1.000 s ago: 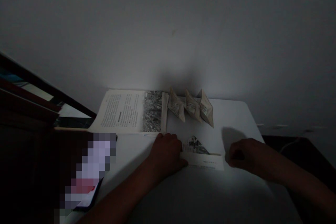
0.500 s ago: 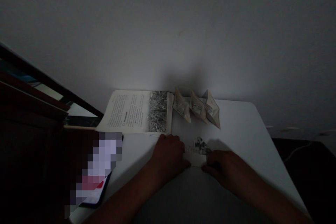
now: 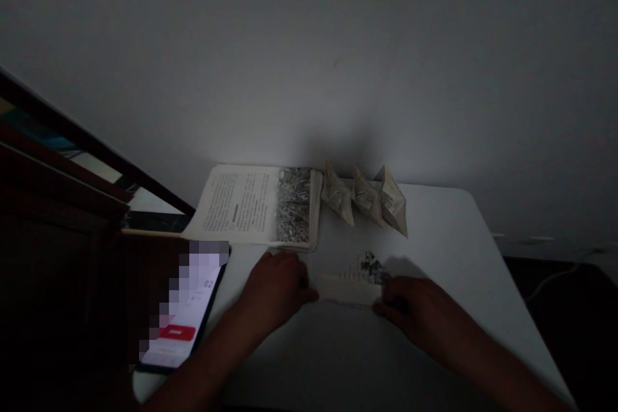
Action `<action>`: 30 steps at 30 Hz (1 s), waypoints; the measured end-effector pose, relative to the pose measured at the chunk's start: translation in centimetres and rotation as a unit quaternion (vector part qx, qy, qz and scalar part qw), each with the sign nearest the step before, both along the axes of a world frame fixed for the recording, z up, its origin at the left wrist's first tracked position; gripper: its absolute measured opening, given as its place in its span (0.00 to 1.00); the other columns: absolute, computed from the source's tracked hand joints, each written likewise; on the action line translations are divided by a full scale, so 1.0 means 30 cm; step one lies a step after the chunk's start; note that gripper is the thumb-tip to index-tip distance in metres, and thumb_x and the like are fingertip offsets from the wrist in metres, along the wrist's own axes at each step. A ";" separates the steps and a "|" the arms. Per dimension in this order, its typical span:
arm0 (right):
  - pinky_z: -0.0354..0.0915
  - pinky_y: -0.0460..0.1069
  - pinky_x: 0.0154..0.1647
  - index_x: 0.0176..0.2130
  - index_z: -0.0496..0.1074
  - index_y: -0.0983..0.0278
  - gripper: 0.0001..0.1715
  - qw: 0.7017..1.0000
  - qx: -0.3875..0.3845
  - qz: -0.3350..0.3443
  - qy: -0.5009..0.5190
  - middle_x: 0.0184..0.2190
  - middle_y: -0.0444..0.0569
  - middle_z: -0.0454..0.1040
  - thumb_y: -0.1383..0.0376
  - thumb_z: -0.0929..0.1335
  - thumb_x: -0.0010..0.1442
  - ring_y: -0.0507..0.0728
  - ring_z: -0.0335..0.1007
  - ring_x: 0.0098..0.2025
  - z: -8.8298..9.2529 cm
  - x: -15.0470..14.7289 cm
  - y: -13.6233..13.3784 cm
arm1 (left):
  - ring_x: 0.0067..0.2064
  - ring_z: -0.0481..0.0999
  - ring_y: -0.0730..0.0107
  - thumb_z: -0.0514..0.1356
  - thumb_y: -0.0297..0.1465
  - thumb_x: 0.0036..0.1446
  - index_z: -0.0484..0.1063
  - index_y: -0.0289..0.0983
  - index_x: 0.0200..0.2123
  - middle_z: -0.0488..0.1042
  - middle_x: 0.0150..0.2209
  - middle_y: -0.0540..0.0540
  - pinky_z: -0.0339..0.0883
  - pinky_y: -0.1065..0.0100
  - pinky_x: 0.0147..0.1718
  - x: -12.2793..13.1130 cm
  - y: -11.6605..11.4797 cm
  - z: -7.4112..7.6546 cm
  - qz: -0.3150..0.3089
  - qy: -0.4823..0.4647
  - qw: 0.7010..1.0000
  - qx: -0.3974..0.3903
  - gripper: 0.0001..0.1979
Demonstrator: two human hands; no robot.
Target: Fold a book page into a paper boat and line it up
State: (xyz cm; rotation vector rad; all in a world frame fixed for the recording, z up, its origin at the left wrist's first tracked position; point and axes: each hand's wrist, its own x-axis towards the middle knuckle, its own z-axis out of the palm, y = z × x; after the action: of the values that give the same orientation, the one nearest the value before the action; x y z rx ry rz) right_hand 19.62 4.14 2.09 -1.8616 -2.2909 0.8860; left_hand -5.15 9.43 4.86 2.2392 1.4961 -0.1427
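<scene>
A folded sheet of printed paper (image 3: 348,290) lies on the white table between my hands, with a plain strip along its near side and a dark printed peak rising behind. My left hand (image 3: 280,284) is closed at the strip's left end, thumb and fingers together on it. At the right end my right hand (image 3: 410,304) pinches the paper between thumb and curled fingers. Behind the sheet, three folded paper boats stand in a row: a left boat (image 3: 337,194), a middle boat (image 3: 367,196) and a right boat (image 3: 394,201).
An open book (image 3: 241,203) with a grey picture on its page lies at the back left, against the wall. A lit phone (image 3: 186,315) rests at the table's left edge beside my left forearm. A white cable (image 3: 555,277) runs past the table's right side.
My left hand has moved left along the paper, so more of the plain strip shows. My right hand keeps its pinch in nearly the same place. The view has shifted slightly.
</scene>
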 end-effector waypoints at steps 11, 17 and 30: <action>0.67 0.54 0.37 0.35 0.69 0.62 0.09 0.989 0.147 -0.003 0.004 0.33 0.49 0.70 0.64 0.62 0.62 0.57 0.69 0.35 -0.065 -0.010 -0.113 | 0.38 0.68 0.63 0.53 0.21 0.53 0.70 0.35 0.33 0.70 0.35 0.44 0.65 0.61 0.39 0.108 -0.169 -0.047 -0.117 -0.096 0.983 0.103 0.08; 0.67 0.56 0.46 0.50 0.66 0.67 0.17 0.950 0.306 0.055 -0.024 0.45 0.57 0.69 0.71 0.61 0.61 0.60 0.66 0.46 -0.139 0.015 -0.213 | 0.47 0.65 0.56 0.52 0.25 0.57 0.66 0.30 0.49 0.68 0.47 0.39 0.63 0.56 0.48 0.159 -0.248 -0.150 -0.200 -0.118 0.946 0.227 0.16; 0.66 0.60 0.48 0.55 0.64 0.62 0.24 0.939 0.316 0.051 -0.129 0.55 0.59 0.62 0.69 0.62 0.58 0.66 0.60 0.54 -0.119 0.015 -0.232 | 0.52 0.64 0.49 0.54 0.34 0.57 0.61 0.43 0.58 0.61 0.56 0.38 0.64 0.50 0.47 0.173 -0.284 -0.178 -0.110 -0.086 0.939 0.313 0.24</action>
State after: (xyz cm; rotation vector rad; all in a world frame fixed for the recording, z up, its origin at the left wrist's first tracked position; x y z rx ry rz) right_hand 20.06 -2.81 -1.47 -1.6375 -2.4211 -0.1208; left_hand 0.04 0.91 -0.48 2.8175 1.3132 0.5263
